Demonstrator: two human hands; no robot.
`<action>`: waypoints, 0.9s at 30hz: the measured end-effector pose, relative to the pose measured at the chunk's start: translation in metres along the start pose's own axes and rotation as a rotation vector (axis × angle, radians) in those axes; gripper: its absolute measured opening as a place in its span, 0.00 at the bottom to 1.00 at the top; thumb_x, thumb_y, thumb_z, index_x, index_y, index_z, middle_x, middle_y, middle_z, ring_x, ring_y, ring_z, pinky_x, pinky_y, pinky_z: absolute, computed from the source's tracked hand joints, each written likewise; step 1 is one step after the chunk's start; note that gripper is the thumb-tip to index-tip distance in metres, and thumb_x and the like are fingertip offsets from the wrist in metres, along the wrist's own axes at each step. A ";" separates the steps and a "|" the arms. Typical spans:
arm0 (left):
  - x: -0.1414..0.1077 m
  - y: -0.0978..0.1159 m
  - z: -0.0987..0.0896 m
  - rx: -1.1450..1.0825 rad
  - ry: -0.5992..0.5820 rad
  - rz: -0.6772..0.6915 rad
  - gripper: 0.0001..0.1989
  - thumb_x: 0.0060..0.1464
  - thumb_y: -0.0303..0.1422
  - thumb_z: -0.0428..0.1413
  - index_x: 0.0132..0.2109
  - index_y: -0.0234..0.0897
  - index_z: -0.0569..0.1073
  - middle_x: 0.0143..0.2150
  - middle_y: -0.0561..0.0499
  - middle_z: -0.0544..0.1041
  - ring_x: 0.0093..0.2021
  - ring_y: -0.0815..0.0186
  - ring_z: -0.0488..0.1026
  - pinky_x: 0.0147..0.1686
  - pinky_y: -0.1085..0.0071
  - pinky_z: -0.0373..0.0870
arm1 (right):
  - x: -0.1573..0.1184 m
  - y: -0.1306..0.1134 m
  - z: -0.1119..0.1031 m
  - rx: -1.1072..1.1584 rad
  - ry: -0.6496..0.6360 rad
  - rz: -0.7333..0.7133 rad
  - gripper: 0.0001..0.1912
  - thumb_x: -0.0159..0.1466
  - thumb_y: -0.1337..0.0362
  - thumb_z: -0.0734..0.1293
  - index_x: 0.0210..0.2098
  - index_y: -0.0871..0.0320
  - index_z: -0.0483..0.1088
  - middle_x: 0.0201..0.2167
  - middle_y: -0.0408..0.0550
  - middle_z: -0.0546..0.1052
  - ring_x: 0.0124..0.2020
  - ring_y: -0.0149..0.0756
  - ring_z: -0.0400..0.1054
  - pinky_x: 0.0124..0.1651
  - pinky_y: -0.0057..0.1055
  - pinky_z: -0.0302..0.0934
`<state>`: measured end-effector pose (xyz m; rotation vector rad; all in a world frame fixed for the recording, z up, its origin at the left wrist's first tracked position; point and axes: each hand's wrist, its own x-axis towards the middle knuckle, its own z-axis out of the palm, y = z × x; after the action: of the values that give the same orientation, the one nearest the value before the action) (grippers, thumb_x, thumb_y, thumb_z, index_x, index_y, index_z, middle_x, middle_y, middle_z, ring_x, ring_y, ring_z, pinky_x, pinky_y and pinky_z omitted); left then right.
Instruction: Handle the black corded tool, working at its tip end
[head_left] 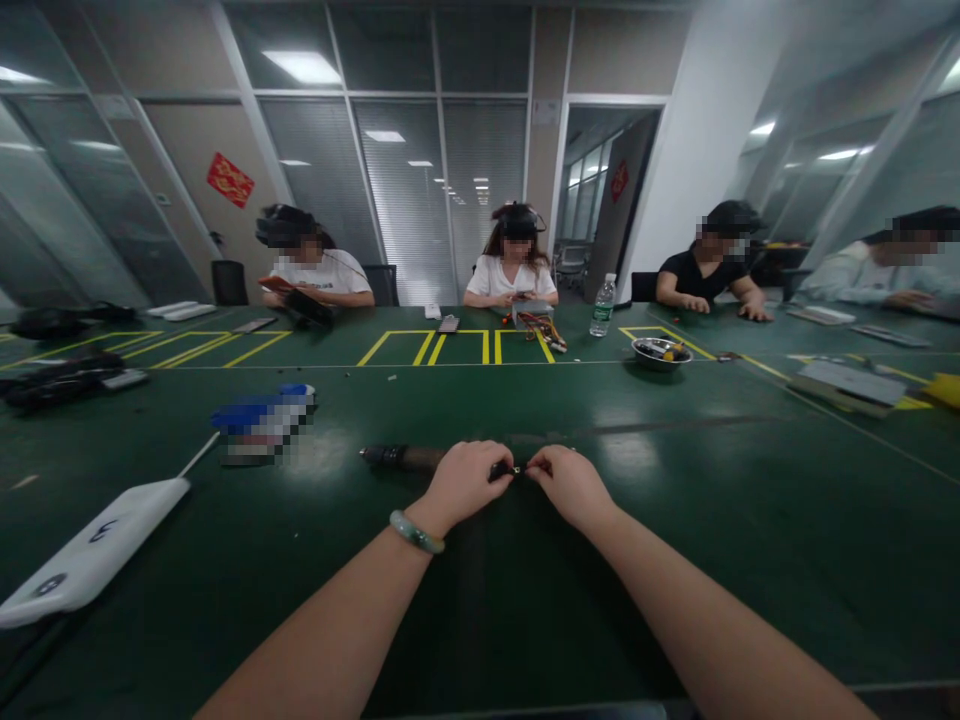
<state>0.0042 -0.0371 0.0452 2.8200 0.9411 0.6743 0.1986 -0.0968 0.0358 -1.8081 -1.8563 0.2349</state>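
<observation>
In the middle of the green table, my left hand is closed around a small black piece. A tiny pale yellowish bit shows at that piece's right end. Just to the right, my right hand has thumb and forefinger pinched together at the same spot; what lies between those fingertips is too small to make out. Behind my left hand lies a dark pen-shaped tool, its metal tip pointing left and its right end hidden by the hand. A greenish bangle circles my left wrist.
To the left lie a white power-strip-like device and a blue-and-white packet. Farther back stand a metal bowl of small items and a water bottle. A bundle of coloured wires lies before several people seated across the table.
</observation>
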 end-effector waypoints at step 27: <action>0.004 0.012 0.001 0.020 0.007 -0.121 0.04 0.58 0.35 0.54 0.38 0.42 0.73 0.38 0.53 0.76 0.40 0.62 0.72 0.43 0.65 0.64 | 0.007 -0.006 0.018 -0.167 -0.053 -0.117 0.11 0.68 0.65 0.62 0.45 0.58 0.74 0.41 0.51 0.76 0.46 0.39 0.69 0.53 0.34 0.56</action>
<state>0.0139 -0.0447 0.0483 2.7516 1.1154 0.6634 0.1854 -0.0863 0.0252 -1.8096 -2.0653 0.0880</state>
